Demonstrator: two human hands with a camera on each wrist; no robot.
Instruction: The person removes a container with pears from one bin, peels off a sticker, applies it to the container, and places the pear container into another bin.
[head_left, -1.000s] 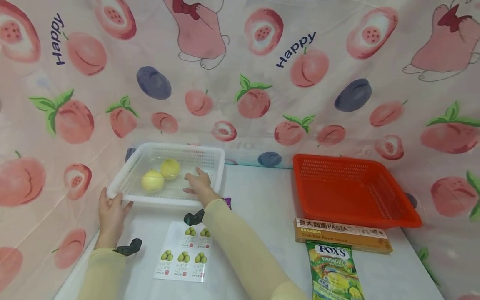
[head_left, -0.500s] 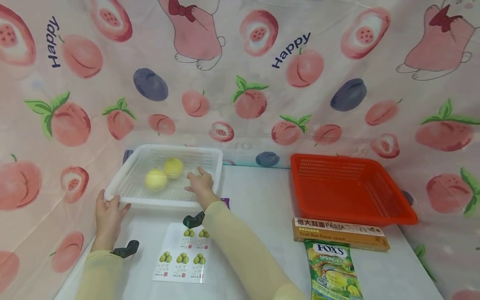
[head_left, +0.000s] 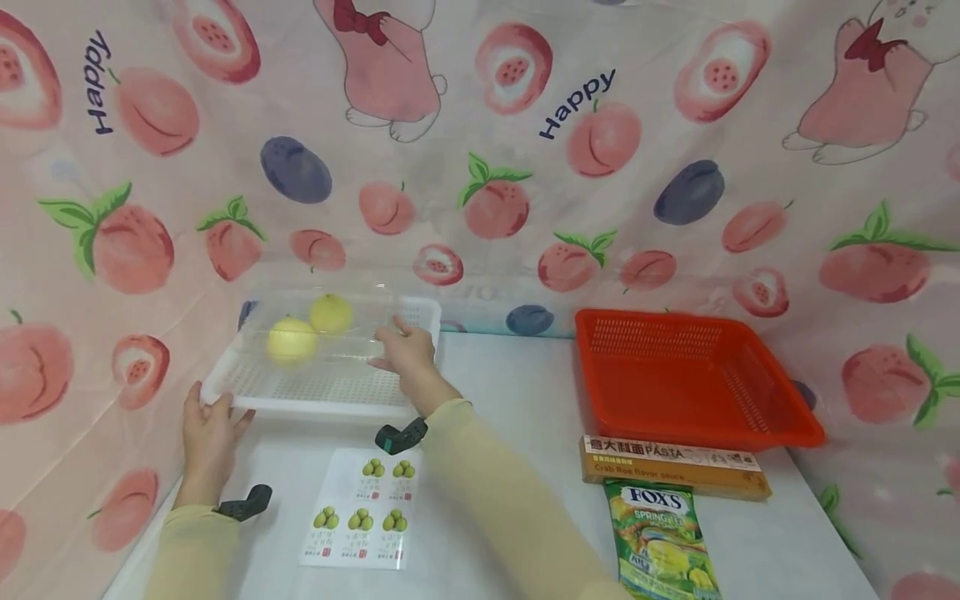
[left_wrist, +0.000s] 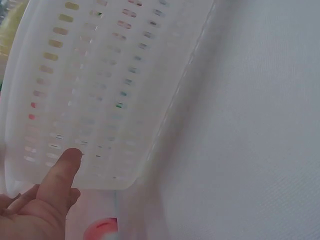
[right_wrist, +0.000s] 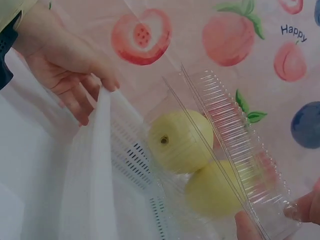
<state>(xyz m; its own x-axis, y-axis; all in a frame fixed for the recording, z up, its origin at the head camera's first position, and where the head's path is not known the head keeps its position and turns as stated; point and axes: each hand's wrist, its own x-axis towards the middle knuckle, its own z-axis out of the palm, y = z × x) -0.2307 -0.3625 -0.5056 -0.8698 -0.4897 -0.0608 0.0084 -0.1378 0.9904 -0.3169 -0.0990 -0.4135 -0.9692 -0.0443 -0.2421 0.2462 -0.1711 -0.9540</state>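
Observation:
My right hand (head_left: 408, 354) pinches the right end of a clear plastic box (right_wrist: 227, 120) at the white basket (head_left: 315, 408). Two round yellow-green fruits (head_left: 292, 340) show through the clear plastic, side by side; the right wrist view shows a dark dimple on one fruit (right_wrist: 180, 140). The box is tilted above the basket's bottom. At the basket's front left corner, my left hand (head_left: 210, 442) grips the rim, with one finger pressed on the slotted outer wall (left_wrist: 90, 100).
A sheet of fruit stickers (head_left: 358, 510) lies before the basket. To the right stand a red basket (head_left: 690, 383), a pasta box (head_left: 675, 467) and a green Fox's candy bag (head_left: 660, 537). Patterned cloth (head_left: 480, 125) hangs behind the white table (head_left: 502, 417).
My right hand has raised and tilted the clear box with the fruits, up and to the left within the white basket. The left hand keeps its grip on the rim.

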